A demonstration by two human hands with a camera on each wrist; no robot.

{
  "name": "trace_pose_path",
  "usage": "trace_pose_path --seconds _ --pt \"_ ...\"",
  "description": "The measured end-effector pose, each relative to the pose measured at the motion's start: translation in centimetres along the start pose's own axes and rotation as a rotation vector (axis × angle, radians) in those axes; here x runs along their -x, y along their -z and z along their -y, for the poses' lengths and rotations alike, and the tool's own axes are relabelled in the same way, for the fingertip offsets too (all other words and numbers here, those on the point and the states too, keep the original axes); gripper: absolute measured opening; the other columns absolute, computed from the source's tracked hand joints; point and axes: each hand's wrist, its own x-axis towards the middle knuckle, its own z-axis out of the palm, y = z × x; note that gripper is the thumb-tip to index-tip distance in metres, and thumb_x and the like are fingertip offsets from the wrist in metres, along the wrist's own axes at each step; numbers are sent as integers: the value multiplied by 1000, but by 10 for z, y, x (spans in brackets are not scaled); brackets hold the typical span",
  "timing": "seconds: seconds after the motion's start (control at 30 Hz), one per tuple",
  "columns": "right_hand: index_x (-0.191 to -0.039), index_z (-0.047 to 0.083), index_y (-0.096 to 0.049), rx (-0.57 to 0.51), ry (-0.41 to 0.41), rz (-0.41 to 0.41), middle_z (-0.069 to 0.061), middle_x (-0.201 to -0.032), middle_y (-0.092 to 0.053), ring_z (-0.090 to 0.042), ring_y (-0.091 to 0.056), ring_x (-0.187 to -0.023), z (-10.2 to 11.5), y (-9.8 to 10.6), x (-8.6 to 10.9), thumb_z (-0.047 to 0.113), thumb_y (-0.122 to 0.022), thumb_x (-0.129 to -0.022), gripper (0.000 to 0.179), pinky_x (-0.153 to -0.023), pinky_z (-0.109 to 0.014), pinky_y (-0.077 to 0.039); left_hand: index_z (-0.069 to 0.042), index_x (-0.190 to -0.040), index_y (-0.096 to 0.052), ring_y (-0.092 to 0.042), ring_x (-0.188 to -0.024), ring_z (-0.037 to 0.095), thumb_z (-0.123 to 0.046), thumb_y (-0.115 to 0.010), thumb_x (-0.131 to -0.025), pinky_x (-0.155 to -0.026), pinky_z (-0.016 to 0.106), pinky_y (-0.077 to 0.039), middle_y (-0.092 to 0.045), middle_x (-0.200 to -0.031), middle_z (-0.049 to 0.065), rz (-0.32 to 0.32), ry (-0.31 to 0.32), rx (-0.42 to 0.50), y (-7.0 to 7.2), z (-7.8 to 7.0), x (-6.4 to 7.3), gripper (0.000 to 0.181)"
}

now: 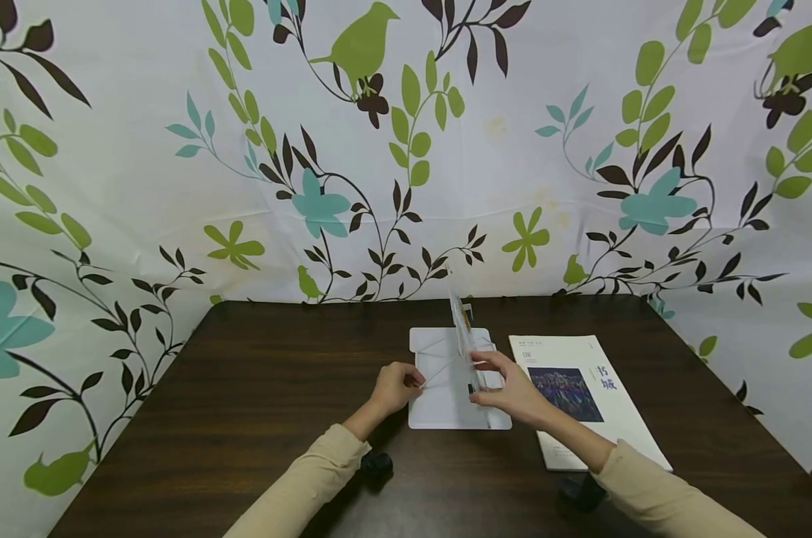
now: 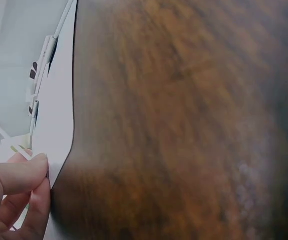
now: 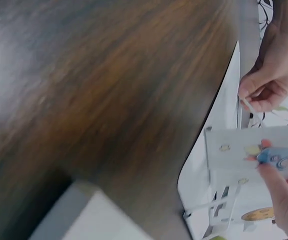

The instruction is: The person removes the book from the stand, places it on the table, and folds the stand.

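A white folding stand has its flat base plate [image 1: 439, 411] on the table and an upright panel [image 1: 461, 329] rising from it. Cartoon pictures [image 3: 276, 157] mark the panel in the right wrist view. My right hand [image 1: 513, 388] grips this panel, thumb against the pictured face. At the base's left side, my left hand [image 1: 395, 382] pinches the end of a thin white rod [image 3: 254, 111] between thumb and fingers. In the left wrist view, the left hand [image 2: 21, 192] is beside the plate's white edge [image 2: 61, 100]. The rod's far end is hard to make out.
To the right of the stand a white book [image 1: 627, 426] with a dark blue cover picture lies flat, partly under my right forearm. The dark wooden table [image 1: 278, 373] meets a wall cloth [image 1: 446, 187] printed with leaves and birds at its back edge.
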Motion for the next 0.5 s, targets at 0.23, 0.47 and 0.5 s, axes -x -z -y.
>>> trace_pose_path --seconds 0.23,0.47,0.5 --pt "-132 -7 -35 -27 -80 9 -27 -126 -43 -43 -41 -117 -3 12 6 10 -67 -73 69 -90 -53 -40 3 -72 -67 -61 -63 16 9 -70 -68 -55 18 -47 -65 -68 8 -14 -26 -10 1 1 0 8" --pt "-132 -5 -36 -48 -87 15 -28 -124 -46 -42 -42 -116 -7 18 10 9 -66 -74 66 -93 -55 -36 3 -72 -69 -62 -63 17 9 -71 -68 -55 19 -48 -66 -68 9 -10 -33 -11 1 0 0 8" --pt "-131 -5 -37 -45 -84 13 -27 -124 -46 -42 -42 -116 -7 18 10 9 -66 -74 66 -93 -55 -36 2 -72 -69 -62 -63 17 9 -71 -68 -55 19 -48 -66 -68 9 -13 -35 -18 0 -1 -1 8"
